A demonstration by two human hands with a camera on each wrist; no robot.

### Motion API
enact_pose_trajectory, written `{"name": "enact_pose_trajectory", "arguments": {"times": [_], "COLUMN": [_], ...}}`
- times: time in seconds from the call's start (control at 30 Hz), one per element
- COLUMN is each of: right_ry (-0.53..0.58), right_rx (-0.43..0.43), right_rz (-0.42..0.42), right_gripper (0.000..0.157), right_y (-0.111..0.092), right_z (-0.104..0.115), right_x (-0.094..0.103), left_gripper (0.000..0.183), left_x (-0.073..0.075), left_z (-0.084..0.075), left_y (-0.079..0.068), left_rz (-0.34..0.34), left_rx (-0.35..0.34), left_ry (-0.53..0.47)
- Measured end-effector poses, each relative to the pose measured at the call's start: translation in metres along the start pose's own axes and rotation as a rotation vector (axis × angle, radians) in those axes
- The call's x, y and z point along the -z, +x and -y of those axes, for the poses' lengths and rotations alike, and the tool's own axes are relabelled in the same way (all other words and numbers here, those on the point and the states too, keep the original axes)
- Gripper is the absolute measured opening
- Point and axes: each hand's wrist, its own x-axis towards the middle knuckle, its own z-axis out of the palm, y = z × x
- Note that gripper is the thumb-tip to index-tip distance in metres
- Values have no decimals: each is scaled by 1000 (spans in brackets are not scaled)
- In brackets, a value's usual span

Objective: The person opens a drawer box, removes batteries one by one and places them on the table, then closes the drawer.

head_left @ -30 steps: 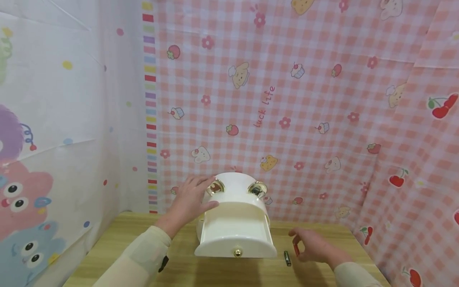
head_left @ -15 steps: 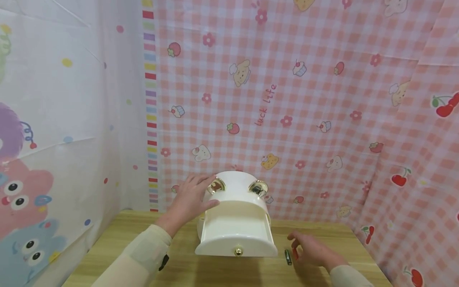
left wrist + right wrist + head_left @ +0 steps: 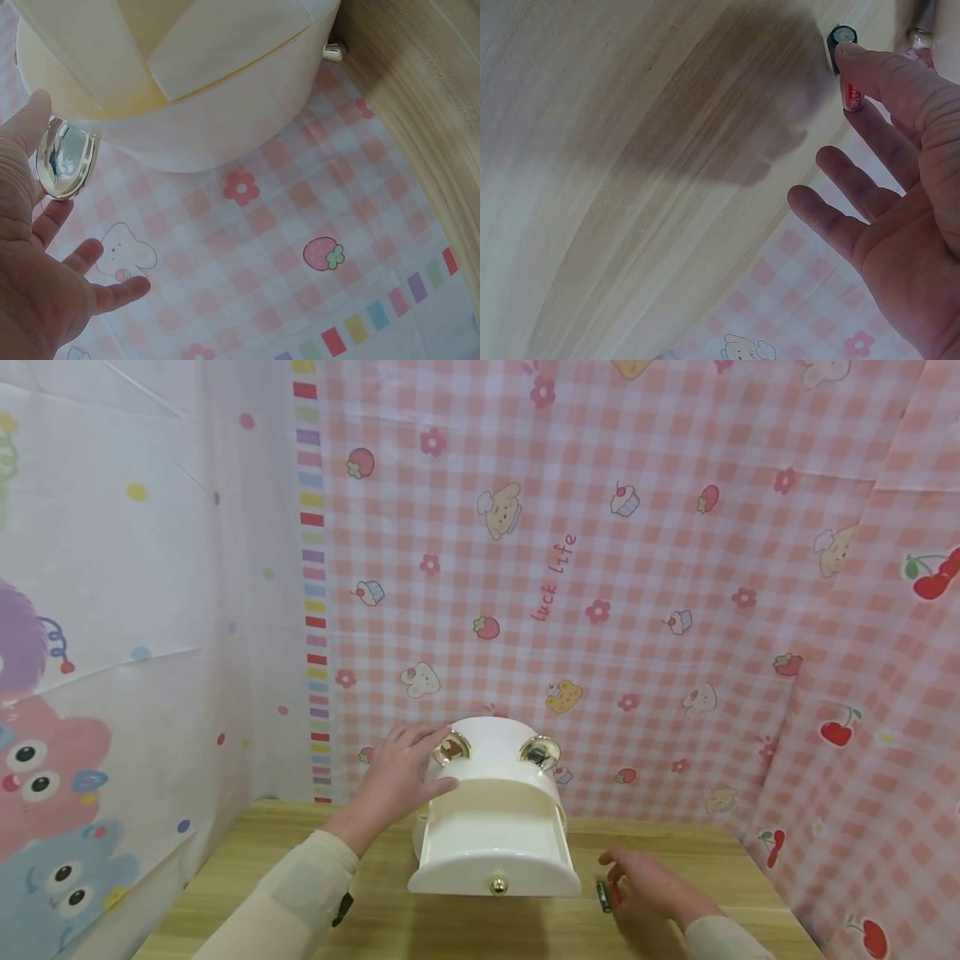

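Note:
A white rounded box [image 3: 491,735] with two gold-rimmed, eye-like ornaments stands on the table, its drawer [image 3: 453,878] pulled out. My left hand [image 3: 393,777] rests at the box's upper left side, by the left gold ornament [image 3: 67,157], with fingers loosely extended. To the right of the drawer, my right hand [image 3: 651,885] pinches a red battery [image 3: 851,96] between thumb and forefinger, the other fingers spread. A dark green battery [image 3: 603,896] lies right beside the red one. In the right wrist view my thumb partly covers both batteries.
The wooden table [image 3: 375,927] backs onto a pink checked cloth [image 3: 660,568]. A white cartoon-printed cloth [image 3: 172,610] hangs on the left. The drawer front, with its gold knob [image 3: 498,885], juts toward me between my hands.
My right hand has shifted slightly left, bringing the red battery up against the green one. The left hand and the box keep their places.

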Motion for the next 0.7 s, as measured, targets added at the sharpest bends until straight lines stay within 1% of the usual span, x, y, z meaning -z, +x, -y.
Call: {"name": "enact_pose_trajectory", "arguments": {"times": [0.2, 0.4, 0.7], "right_ry": [3, 37, 52], "right_rx": [-12, -41, -47], "right_rz": [-10, 6, 22], "right_gripper": [68, 66, 68], "right_y": [1, 2, 4], "right_z": [0, -1, 1], "right_x": [-4, -5, -4], "left_gripper": [82, 81, 81], "left_x": [1, 2, -1], "left_z": [-1, 0, 1], "left_y": [0, -1, 0], "left_rz": [-1, -2, -10], "left_rx": [1, 2, -2], "left_ry": [-5, -16, -26]}}
